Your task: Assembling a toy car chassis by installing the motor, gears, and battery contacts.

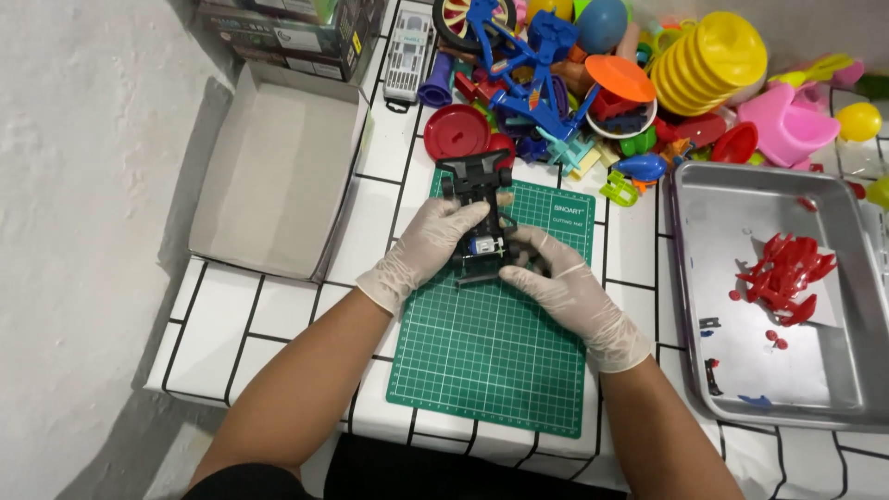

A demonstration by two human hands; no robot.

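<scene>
A small black toy car chassis (479, 215) sits on the green cutting mat (491, 352) on the tiled bench (278, 315), held between both gloved hands. The left hand (421, 248) keeps a closed grip on its side; the right hand (560, 282) pinches its rear. It looks light, stiff plastic with delicate small parts, so it is best held by the frame edges.

White tiled table (278, 315) — bearing green cutting mat (491, 361), cardboard box lid (278, 171), metal tray (741, 213), toy heap (630, 83).
</scene>
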